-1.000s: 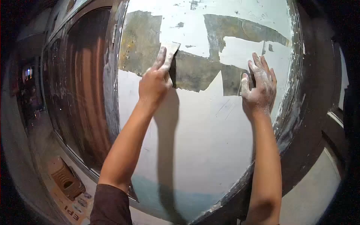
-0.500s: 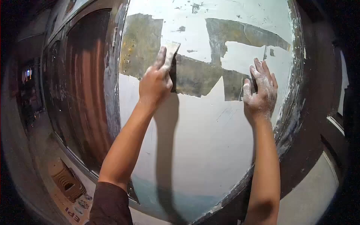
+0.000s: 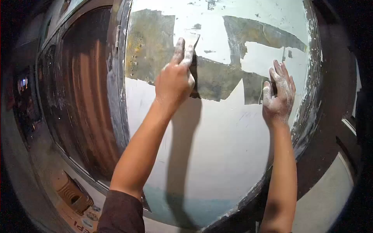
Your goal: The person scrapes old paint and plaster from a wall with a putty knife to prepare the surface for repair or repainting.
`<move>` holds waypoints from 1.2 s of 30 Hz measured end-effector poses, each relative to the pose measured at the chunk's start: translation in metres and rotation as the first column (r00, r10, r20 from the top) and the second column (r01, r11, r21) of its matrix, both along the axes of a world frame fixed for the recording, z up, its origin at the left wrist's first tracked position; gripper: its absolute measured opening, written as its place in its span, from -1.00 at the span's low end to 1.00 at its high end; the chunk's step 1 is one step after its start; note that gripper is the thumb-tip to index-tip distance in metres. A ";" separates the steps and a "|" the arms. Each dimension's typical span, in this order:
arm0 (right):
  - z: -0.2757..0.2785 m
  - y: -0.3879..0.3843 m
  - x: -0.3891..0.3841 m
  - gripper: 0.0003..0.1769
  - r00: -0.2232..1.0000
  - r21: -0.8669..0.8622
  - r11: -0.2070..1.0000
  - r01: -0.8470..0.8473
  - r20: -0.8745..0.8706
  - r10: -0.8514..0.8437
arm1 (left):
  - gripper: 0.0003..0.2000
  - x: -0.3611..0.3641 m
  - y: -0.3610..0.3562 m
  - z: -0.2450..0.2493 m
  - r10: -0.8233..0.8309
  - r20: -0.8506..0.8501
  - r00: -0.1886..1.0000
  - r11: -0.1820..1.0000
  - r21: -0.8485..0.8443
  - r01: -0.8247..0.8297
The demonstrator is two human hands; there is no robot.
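— While the dark sleeve (image 3: 116, 213) is being lifted nearest the camera, how is the left hand (image 3: 175, 79) being used?

— It is being closed around a putty knife (image 3: 191, 42), the grip tight on the handle, with two fingers being pressed along the blade. The blade is being laid against the white panel (image 3: 217, 155), at the upper edge of the bare grey patch (image 3: 211, 77).

— And the right hand (image 3: 279, 95)?

— It is being spread wide and flat on the panel, at the patch's right end. Nothing that can be seen is being held.

— How is the stroke being done well?

— By judgement, the blade is best being held at a low angle, with pressure being shared evenly across its edge, so that no ridges are being left. Farther off, the dark frame (image 3: 116, 77) is being left untouched.
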State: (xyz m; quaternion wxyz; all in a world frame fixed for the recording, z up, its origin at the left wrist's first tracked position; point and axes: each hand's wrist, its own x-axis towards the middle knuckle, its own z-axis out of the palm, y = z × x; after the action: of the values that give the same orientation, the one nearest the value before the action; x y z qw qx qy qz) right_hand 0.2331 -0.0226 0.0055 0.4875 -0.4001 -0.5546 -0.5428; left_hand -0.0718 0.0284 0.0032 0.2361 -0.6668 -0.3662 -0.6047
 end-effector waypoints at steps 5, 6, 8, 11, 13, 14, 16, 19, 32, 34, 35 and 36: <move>0.001 0.000 -0.001 -0.51 1.000 0.016 1.000 -0.004 -0.005 0.004 | -0.21 0.004 0.004 -0.031 0.003 -0.025 1.000 0.999 0.051 -0.002; 0.001 0.000 -0.001 -0.52 1.000 0.019 1.000 -0.007 -0.005 0.007 | -0.20 0.005 0.007 -0.032 -0.027 -0.015 1.000 0.997 0.073 0.028; -0.001 0.002 -0.001 -0.53 1.000 0.017 1.000 -0.007 -0.009 0.007 | -0.30 0.011 0.000 -0.014 -0.006 0.027 1.000 0.999 0.042 0.005; -0.002 0.002 0.000 -0.53 1.000 0.009 1.000 -0.004 -0.018 0.005 | -0.34 0.017 -0.013 0.005 -0.014 0.059 0.998 0.991 -0.130 0.021; -0.001 0.004 0.001 -0.53 0.999 0.003 1.000 0.021 -0.029 -0.021 | -0.29 0.021 -0.002 -0.012 -0.007 0.051 0.999 0.998 0.063 0.003; -0.001 0.001 -0.001 -0.53 0.999 -0.001 1.000 0.019 -0.033 -0.019 | -0.28 0.021 -0.002 -0.024 -0.006 0.039 0.999 0.999 0.051 0.004; -0.001 0.001 0.000 -0.53 1.000 0.003 1.000 0.009 -0.026 -0.009 | -0.28 0.020 0.001 -0.034 -0.001 0.026 1.000 0.999 0.039 0.000; -0.001 0.005 0.004 -0.52 1.000 0.012 1.000 0.007 -0.011 -0.007 | -0.31 0.019 0.002 -0.029 -0.003 0.026 1.000 0.996 0.094 0.000; -0.001 0.004 0.005 -0.55 1.000 0.030 0.999 -0.017 -0.004 0.017 | -0.33 0.031 -0.015 -0.016 0.014 0.028 1.000 0.999 -0.031 -0.013; 0.000 0.002 0.002 -0.55 0.999 0.021 0.999 -0.033 -0.009 0.033 | -0.40 0.032 -0.013 0.009 0.021 0.041 0.999 1.000 -0.023 -0.020; 0.001 0.001 0.001 -0.56 0.999 0.020 0.999 -0.040 -0.013 0.040 | -0.43 0.031 -0.008 0.019 0.080 -0.012 0.997 0.995 -0.052 -0.081; 0.000 0.004 0.003 -0.56 1.000 0.030 0.999 -0.019 -0.001 0.019 | -0.43 0.032 -0.010 0.024 0.107 -0.030 0.994 0.988 -0.113 -0.110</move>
State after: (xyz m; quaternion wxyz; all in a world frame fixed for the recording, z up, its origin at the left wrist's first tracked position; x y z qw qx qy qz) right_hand 0.2359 -0.0190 0.0057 0.4991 -0.3879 -0.5500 -0.5459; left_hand -0.0400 0.0185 0.0275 0.2343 -0.6655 -0.4330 -0.5610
